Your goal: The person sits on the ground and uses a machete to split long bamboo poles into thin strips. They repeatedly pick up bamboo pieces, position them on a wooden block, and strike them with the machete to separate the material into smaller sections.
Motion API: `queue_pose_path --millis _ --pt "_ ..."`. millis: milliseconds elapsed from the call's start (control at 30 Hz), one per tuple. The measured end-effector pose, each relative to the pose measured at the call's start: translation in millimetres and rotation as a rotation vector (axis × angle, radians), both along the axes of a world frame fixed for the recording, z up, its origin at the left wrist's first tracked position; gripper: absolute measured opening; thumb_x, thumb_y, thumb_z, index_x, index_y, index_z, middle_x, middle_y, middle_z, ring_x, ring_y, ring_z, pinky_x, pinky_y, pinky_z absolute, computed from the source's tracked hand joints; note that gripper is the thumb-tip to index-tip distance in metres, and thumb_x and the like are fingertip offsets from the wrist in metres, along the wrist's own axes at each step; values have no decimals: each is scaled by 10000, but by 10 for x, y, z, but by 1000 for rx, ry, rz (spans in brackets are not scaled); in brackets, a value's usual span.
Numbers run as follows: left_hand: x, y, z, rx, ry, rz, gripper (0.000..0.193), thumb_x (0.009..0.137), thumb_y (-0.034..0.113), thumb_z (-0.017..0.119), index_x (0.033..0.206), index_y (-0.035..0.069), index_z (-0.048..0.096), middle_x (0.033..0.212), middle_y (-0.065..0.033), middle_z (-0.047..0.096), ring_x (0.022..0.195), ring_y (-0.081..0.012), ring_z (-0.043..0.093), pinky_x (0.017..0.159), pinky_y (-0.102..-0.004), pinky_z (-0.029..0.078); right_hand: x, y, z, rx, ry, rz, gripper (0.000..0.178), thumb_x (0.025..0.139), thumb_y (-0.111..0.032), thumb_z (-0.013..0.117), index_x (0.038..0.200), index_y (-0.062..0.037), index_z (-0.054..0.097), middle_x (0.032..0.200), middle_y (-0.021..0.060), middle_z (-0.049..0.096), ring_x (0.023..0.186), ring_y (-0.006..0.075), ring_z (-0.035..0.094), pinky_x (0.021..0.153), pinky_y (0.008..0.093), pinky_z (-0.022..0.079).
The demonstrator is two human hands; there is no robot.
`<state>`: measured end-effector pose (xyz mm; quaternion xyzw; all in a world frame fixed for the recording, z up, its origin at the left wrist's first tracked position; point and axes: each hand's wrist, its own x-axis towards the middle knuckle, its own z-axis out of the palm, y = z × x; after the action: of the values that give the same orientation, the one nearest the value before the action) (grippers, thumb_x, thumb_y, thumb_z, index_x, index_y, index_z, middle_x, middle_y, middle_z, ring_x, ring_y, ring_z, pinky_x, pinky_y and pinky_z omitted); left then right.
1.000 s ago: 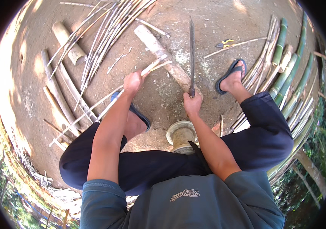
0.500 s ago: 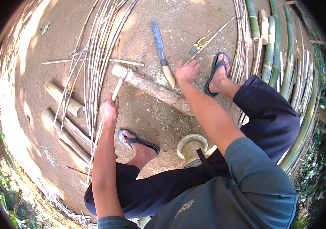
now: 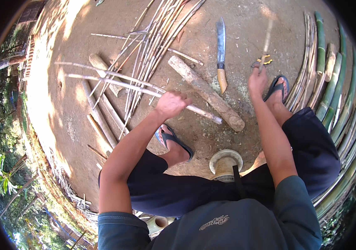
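Note:
My left hand [image 3: 173, 104] is closed around a pale bamboo stick [image 3: 205, 113], whose cut end points right, over the log. A second thin stem [image 3: 90, 65] runs beside it on the left; whether my hand grips that too, I cannot tell. My right hand [image 3: 257, 82] is closed on a thin stick [image 3: 268, 35], blurred by motion and pointing away from me. Beneath that stick lie pliers with yellow handles [image 3: 268, 61], partly hidden. Between my hands, a machete [image 3: 221, 48] with a wooden handle rests on the ground, beside a short log [image 3: 203, 89].
A heap of thin bamboo sticks [image 3: 161, 39] lies at the far left, over a wooden piece [image 3: 99, 64]. Green bamboo poles [image 3: 320, 43] line the right side. A pale spool-shaped stand [image 3: 226, 155] is between my legs, near my sandalled feet.
My left hand has swung its stick from pointing away to lying crosswise, cut end rightward. My right hand's stick has turned from slanting right to pointing nearly straight away. The view has shifted left.

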<state>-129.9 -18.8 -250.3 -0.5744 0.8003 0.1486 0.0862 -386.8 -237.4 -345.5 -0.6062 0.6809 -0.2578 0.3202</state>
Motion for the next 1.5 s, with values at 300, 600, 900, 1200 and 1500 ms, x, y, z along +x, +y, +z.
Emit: queue_pose_path --millis 300,600,900,1200,1500 --pt "-891 40 -18 46 138 -339 80 752 149 622 796 119 681 758 -49 677 792 -236 693 715 -364 568 584 1271 946 440 -98 870 408 920 -263 472 1131 76 557 1028 321 623 994 457 608 900 495 468" --pt "-1111 400 -589 -88 230 -346 146 780 156 571 816 137 712 872 -68 691 937 -251 652 924 -407 473 -231 2046 950 497 -85 705 783 856 -673 547 1068 79 497 1016 337 593 978 473 588 881 504 456" --pt "-1362 180 -233 123 146 -249 118 793 194 588 787 153 698 841 -79 694 918 -246 664 929 -397 446 -596 2137 1222 268 -82 499 637 847 -562 646 960 56 542 1029 292 579 965 435 595 830 486 476" --pt "-1147 67 63 307 -145 -300 89 783 266 666 802 185 699 811 -57 711 822 -240 690 904 -418 476 -2588 665 3588 -404 -141 -43 420 994 -431 481 1002 -28 597 782 213 634 757 384 623 692 454 475" --pt "-850 -570 588 206 -352 -499 159 837 209 548 772 193 692 770 -30 682 819 -196 676 870 -375 461 -4118 1230 1017 172 441 -390 368 972 -395 478 1086 -71 610 915 297 655 880 478 632 776 563 486"
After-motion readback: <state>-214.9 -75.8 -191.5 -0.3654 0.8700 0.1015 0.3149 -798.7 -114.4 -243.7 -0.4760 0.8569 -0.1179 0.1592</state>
